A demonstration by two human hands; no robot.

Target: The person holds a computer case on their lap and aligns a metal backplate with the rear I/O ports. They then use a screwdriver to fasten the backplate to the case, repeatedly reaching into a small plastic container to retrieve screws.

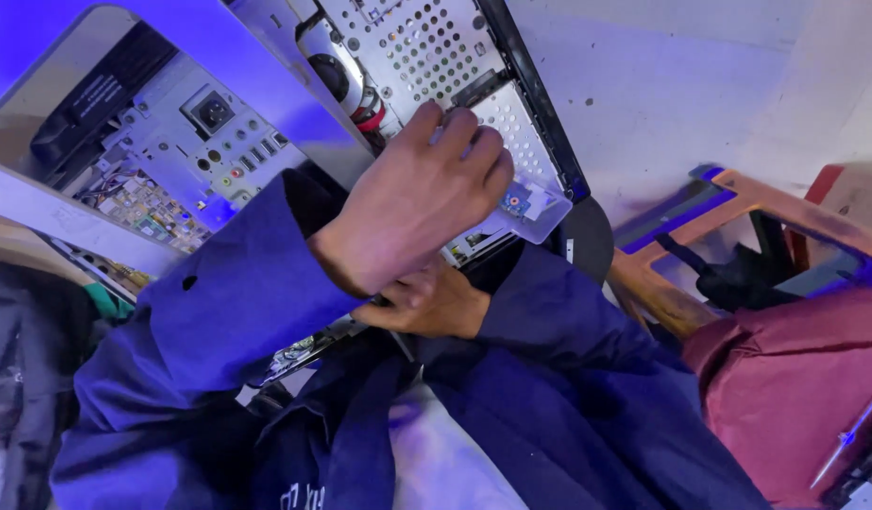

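An opened all-in-one computer lies back-side up, showing a perforated metal cover (525, 151), a round fan (334, 74) and a panel of ports (219, 142). My left hand (417, 203), in a blue sleeve, rests on the cover with its fingers curled over the upper edge. A small blue circuit board (517, 199) sits just right of its knuckles. My right hand (431, 304) is tucked under the left wrist at the chassis's lower edge. Its fingers are hidden, so what it holds cannot be told.
A wooden frame (662, 293) with a black cloth-like object (738, 279) on it stands at the right. Maroon fabric (795, 378) lies below that. Exposed circuit boards (148, 208) show at the left. My blue coat (549, 416) fills the lower part of the view.
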